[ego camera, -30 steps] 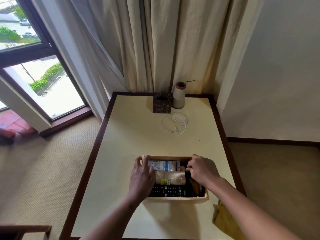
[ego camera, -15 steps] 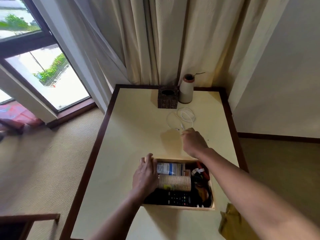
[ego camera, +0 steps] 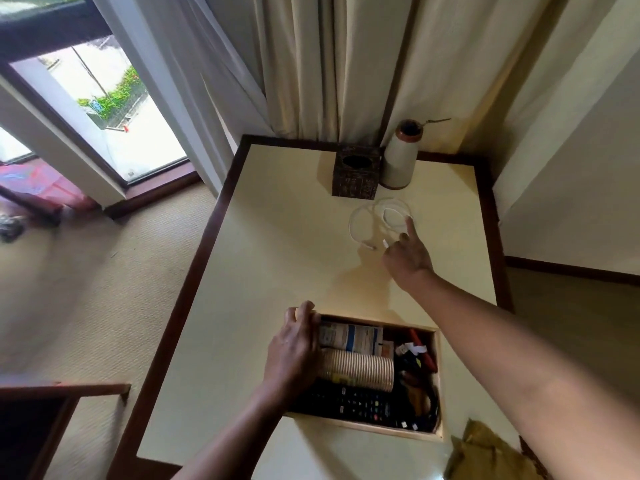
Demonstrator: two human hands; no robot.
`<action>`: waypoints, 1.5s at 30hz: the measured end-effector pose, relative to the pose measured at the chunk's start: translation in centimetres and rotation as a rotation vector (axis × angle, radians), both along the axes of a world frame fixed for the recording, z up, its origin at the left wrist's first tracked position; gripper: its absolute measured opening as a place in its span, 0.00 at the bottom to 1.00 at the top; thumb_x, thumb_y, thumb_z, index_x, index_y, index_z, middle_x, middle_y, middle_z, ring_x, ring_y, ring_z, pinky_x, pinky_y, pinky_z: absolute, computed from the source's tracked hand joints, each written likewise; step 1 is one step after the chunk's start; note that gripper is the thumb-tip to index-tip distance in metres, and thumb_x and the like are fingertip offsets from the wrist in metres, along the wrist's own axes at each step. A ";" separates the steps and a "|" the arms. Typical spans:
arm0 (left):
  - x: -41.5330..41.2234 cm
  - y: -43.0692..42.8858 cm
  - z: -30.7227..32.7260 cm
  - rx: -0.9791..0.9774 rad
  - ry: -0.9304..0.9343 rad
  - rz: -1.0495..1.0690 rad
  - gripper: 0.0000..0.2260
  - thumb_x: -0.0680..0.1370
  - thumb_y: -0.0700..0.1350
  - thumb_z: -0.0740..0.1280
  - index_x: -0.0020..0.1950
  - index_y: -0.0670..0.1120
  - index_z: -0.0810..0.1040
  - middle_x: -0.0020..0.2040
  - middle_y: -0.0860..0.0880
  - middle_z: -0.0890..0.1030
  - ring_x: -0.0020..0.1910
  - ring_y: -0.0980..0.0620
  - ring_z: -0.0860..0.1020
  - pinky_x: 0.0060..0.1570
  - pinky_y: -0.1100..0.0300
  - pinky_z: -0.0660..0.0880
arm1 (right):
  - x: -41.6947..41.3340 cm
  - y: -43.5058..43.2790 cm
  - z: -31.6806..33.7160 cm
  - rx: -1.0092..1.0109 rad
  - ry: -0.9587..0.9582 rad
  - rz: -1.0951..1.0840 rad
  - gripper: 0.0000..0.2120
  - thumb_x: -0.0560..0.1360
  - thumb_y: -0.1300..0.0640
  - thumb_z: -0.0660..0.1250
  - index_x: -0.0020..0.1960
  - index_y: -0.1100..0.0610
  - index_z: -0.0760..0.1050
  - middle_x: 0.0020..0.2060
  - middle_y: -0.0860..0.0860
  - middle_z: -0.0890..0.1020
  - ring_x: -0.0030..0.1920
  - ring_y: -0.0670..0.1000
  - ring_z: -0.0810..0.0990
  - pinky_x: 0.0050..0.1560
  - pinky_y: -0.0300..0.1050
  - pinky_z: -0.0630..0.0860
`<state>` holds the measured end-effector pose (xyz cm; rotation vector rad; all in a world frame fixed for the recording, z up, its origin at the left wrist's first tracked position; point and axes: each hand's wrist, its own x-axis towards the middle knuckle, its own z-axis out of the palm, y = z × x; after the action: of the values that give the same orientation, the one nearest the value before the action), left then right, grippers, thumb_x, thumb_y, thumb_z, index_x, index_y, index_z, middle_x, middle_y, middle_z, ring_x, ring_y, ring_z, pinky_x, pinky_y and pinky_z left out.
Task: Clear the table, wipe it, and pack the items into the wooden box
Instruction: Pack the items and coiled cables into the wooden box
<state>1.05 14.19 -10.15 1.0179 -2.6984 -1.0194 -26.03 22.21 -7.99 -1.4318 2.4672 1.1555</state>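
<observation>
Nearest, a yellow cloth (ego camera: pixel 485 452) lies at the near right edge of the desk (ego camera: pixel 277 258). Just beyond sits the wooden box (ego camera: pixel 363 428), packed with a remote control (ego camera: pixel 349 403), a stack of paper cups (ego camera: pixel 360 370) and a small carton (ego camera: pixel 349 337). The left hand (ego camera: pixel 294 348) has its grip clasped over the box's far-left corner, steadying it. Farther out, the right hand (ego camera: pixel 410 256) hovers at the coiled white cable (ego camera: pixel 385 216), grip released, fingers spread. Better to scoop all loops and both plugs together so nothing trails, then tuck the coil into the box's right side. A tissue box (ego camera: pixel 355 174) and a ceramic bottle (ego camera: pixel 398 161) stand farthest.
</observation>
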 end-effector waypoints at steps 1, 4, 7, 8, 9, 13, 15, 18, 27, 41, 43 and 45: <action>0.0 0.0 0.1 0.005 0.002 0.000 0.12 0.86 0.55 0.52 0.65 0.52 0.68 0.52 0.49 0.73 0.46 0.40 0.79 0.40 0.54 0.66 | 0.3 0.2 0.2 -0.041 -0.015 -0.013 0.21 0.80 0.59 0.62 0.73 0.54 0.73 0.55 0.50 0.84 0.66 0.57 0.75 0.78 0.68 0.38; 0.0 0.1 0.4 0.023 0.005 -0.004 0.12 0.86 0.55 0.52 0.64 0.52 0.67 0.51 0.50 0.72 0.46 0.41 0.78 0.40 0.54 0.67 | 1.8 1.3 1.0 -0.224 -0.065 -0.072 0.20 0.79 0.60 0.60 0.70 0.53 0.75 0.47 0.50 0.84 0.61 0.56 0.77 0.79 0.65 0.38; 0.0 0.2 0.7 0.029 -0.002 0.001 0.11 0.86 0.56 0.52 0.62 0.52 0.67 0.50 0.51 0.71 0.47 0.40 0.78 0.41 0.54 0.67 | 4.4 3.2 2.6 -0.450 -0.165 -0.123 0.22 0.78 0.62 0.59 0.70 0.54 0.74 0.50 0.51 0.84 0.59 0.56 0.78 0.80 0.61 0.47; 0.0 0.2 0.9 0.035 0.001 -0.002 0.11 0.86 0.56 0.52 0.61 0.52 0.67 0.49 0.51 0.71 0.47 0.40 0.78 0.41 0.54 0.67 | 5.5 3.9 3.2 -0.535 -0.210 -0.144 0.22 0.77 0.63 0.59 0.69 0.55 0.75 0.51 0.53 0.84 0.59 0.56 0.79 0.79 0.59 0.52; 0.0 0.3 0.9 0.045 0.008 -0.007 0.11 0.86 0.56 0.52 0.61 0.51 0.67 0.49 0.51 0.71 0.46 0.41 0.78 0.42 0.53 0.68 | 6.7 4.6 3.8 -0.630 -0.266 -0.175 0.23 0.76 0.65 0.59 0.68 0.56 0.76 0.53 0.54 0.84 0.58 0.56 0.79 0.78 0.56 0.57; 0.2 0.2 1.9 0.082 -0.012 -0.041 0.11 0.87 0.55 0.51 0.62 0.52 0.67 0.53 0.48 0.74 0.50 0.42 0.78 0.50 0.46 0.76 | 10.7 7.4 6.2 -1.011 -0.514 -0.325 0.15 0.82 0.64 0.59 0.65 0.56 0.78 0.52 0.53 0.83 0.52 0.53 0.77 0.53 0.47 0.76; 0.0 -0.1 2.6 0.085 -0.092 -0.083 0.16 0.87 0.55 0.51 0.71 0.51 0.66 0.64 0.45 0.73 0.60 0.42 0.76 0.58 0.43 0.75 | 12.3 8.6 7.4 -1.164 -0.600 -0.336 0.13 0.84 0.59 0.59 0.65 0.54 0.78 0.49 0.49 0.80 0.48 0.49 0.77 0.47 0.46 0.78; -0.4 0.2 5.0 0.133 -0.023 -0.020 0.29 0.83 0.66 0.46 0.80 0.54 0.61 0.76 0.46 0.65 0.71 0.45 0.68 0.71 0.44 0.68 | 14.2 10.0 9.7 -1.322 -0.685 -0.282 0.12 0.83 0.58 0.63 0.64 0.51 0.80 0.44 0.45 0.76 0.42 0.44 0.76 0.41 0.40 0.76; -1.8 2.6 17.6 0.049 0.471 -0.447 0.13 0.85 0.50 0.57 0.49 0.50 0.79 0.42 0.55 0.81 0.43 0.56 0.77 0.43 0.55 0.75 | 16.5 11.1 18.2 -1.617 -0.842 -0.212 0.08 0.76 0.58 0.73 0.56 0.52 0.82 0.44 0.41 0.85 0.49 0.42 0.85 0.49 0.34 0.80; -3.2 1.2 30.3 0.954 0.962 -0.455 0.09 0.86 0.38 0.59 0.53 0.36 0.77 0.53 0.39 0.83 0.54 0.42 0.83 0.58 0.44 0.81 | 18.4 7.2 18.1 -1.444 -1.334 -0.455 0.12 0.85 0.50 0.59 0.55 0.49 0.82 0.33 0.49 0.79 0.34 0.51 0.75 0.39 0.49 0.73; -4.0 0.2 29.8 0.268 0.810 -0.466 0.08 0.85 0.41 0.61 0.51 0.39 0.76 0.52 0.43 0.85 0.51 0.45 0.85 0.52 0.44 0.82 | 19.1 7.3 18.6 -1.380 -1.232 -0.346 0.11 0.84 0.50 0.60 0.59 0.48 0.81 0.31 0.45 0.76 0.32 0.44 0.72 0.36 0.43 0.71; -4.2 -1.1 29.0 -0.089 0.623 -0.637 0.06 0.85 0.43 0.60 0.51 0.45 0.75 0.46 0.47 0.83 0.44 0.49 0.83 0.42 0.47 0.81 | 19.0 8.0 19.7 -1.374 -1.146 -0.252 0.11 0.84 0.53 0.62 0.61 0.48 0.81 0.36 0.37 0.81 0.37 0.39 0.78 0.40 0.38 0.74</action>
<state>-3.18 13.07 18.83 -0.2046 -2.4928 -1.0405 -6.99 30.24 11.67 -1.1460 2.1307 -1.3590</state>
